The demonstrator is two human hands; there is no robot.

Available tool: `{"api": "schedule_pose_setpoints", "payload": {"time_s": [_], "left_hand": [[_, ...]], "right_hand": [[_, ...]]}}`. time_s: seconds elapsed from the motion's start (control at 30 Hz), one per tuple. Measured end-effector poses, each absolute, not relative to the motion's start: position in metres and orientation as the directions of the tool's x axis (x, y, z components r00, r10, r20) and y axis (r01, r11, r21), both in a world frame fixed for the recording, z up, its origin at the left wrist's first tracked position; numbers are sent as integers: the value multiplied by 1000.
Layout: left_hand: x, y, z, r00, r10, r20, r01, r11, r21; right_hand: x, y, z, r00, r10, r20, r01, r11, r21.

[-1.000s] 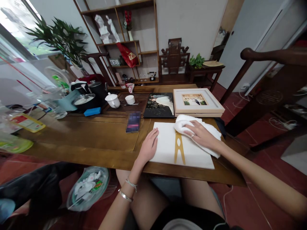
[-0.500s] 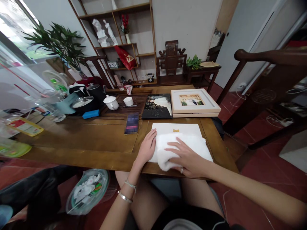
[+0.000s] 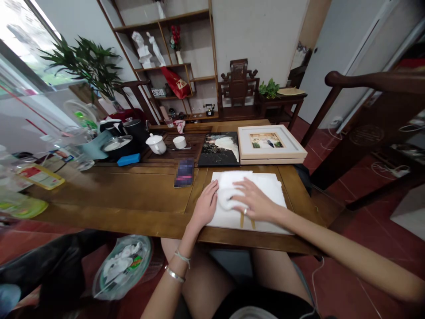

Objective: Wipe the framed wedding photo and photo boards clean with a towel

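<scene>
From where I stand, the right hand (image 3: 254, 201) has hold of a white cloth (image 3: 229, 179), its fingers spread and slightly bent over the bunched fabric; I can't make out how far the thumb closes beneath. The cloth lies on a white panel (image 3: 222, 220), which rests flat near the table's front edge, right in front of the seated person. Two narrow gold strips (image 3: 242, 221) show on the panel just below that hand (there's a ring on one of its fingers). The left hand (image 3: 206, 206) grips nothing: it lies flattened out, fingers close together, along the panel's left edge, with a silver bracelet (image 3: 175, 274) round the wrist.

Just beyond the panel, on the wooden table (image 3: 133, 190), a dark picture (image 3: 217, 153) lies beside a pale framed photo (image 3: 292, 144). To the left is a dark, blurred-out rectangle (image 3: 184, 173), and behind it a white cup (image 3: 179, 142) and a white lidded pot (image 3: 156, 145) on a brown tray. A blue block (image 3: 129, 160) sits nearby. Down on the floor, at the person's left, stands a lined bin (image 3: 144, 259) with crumpled white stuff inside.
</scene>
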State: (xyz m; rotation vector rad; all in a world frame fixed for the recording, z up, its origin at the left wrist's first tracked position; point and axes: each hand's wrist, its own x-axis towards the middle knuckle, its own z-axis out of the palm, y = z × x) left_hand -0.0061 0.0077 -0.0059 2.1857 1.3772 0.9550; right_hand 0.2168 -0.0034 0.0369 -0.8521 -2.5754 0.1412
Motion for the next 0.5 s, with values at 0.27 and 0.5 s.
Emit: {"api": "schedule_pose_setpoints", "payload": {"time_s": [0.27,0.5], "left_hand": [[-9,9,-8,298,890,346,613,-456,645],[-7,9,-7,287,894,345,636,-447,628]], "right_hand": [[215,-31,43,-756,588,286,509,804,-307],[222,38,48,-626,729,276,634,682,-364]]}}
